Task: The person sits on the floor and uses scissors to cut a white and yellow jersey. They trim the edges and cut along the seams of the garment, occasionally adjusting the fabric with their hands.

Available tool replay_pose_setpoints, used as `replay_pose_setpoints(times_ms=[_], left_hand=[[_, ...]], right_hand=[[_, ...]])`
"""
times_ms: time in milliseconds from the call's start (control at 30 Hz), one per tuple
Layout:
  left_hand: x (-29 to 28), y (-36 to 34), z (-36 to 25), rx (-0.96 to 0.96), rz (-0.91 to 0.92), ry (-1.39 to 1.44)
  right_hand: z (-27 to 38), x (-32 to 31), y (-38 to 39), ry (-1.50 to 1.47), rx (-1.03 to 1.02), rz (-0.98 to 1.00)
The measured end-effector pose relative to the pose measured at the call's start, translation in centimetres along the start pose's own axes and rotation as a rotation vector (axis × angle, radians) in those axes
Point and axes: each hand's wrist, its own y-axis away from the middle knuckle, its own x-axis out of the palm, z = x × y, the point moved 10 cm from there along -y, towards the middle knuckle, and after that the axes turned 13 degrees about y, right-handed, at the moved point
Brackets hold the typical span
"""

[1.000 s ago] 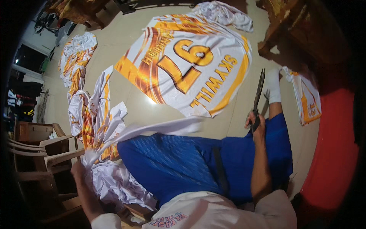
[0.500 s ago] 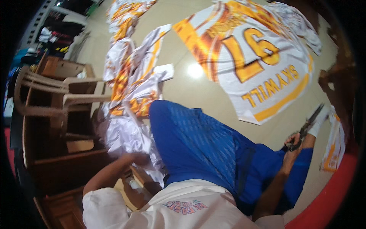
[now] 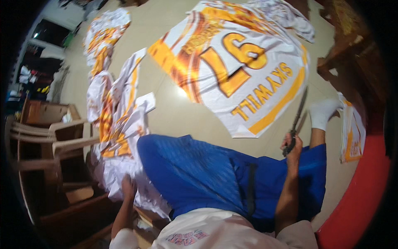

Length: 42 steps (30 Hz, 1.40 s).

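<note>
My right hand [image 3: 291, 145] is closed round the handles of long dark scissors [image 3: 299, 112], whose blades point away from me, close to the edge of a spread jersey panel [image 3: 265, 91]. That panel is white with orange and yellow print, with large figures and lettering, and lies flat on the floor. At the left, my left hand [image 3: 128, 187] is against a heap of white cloth [image 3: 147, 193] beside my knee; its fingers are too blurred and hidden to read. Crumpled white and orange printed fabric [image 3: 112, 116] stretches away beyond that heap.
A plastic chair [image 3: 62, 141] and brown wooden furniture [image 3: 70, 216] stand at the left. More printed cloth [image 3: 110, 33] lies at the far left. On the right are a folded printed piece [image 3: 353, 133], a red surface [image 3: 356, 195] and dark wooden furniture [image 3: 352, 58]. My socked foot [image 3: 322, 114] rests near the scissors.
My left hand has come forward and into clearer view on the white cloth. The scissors have swung leftward, nearer the panel's edge. The whole view has shifted.
</note>
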Motion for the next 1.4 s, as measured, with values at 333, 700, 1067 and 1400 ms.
replay_pose_setpoints(times_ms=[333, 700, 1067, 1400], left_hand=[[5.8, 3.0, 1.1, 0.073, 0.192, -0.267], [6.9, 9.4, 2.1, 0.041, 0.845, -0.301], [15.7, -25.1, -55.5, 0.591, 0.043, -0.011], [13.7, -45.7, -42.3, 0.785, 0.122, -0.071]], right_hand=[[-3.2, -1.2, 1.2, 0.000, -0.010, -0.056], [-6.0, -1.7, 0.5, 0.267, -0.031, -0.051], [-1.4, 0.5, 0.9, 0.151, 0.111, -0.034], [-4.2, 2.1, -0.7, -0.011, 0.224, 0.003]])
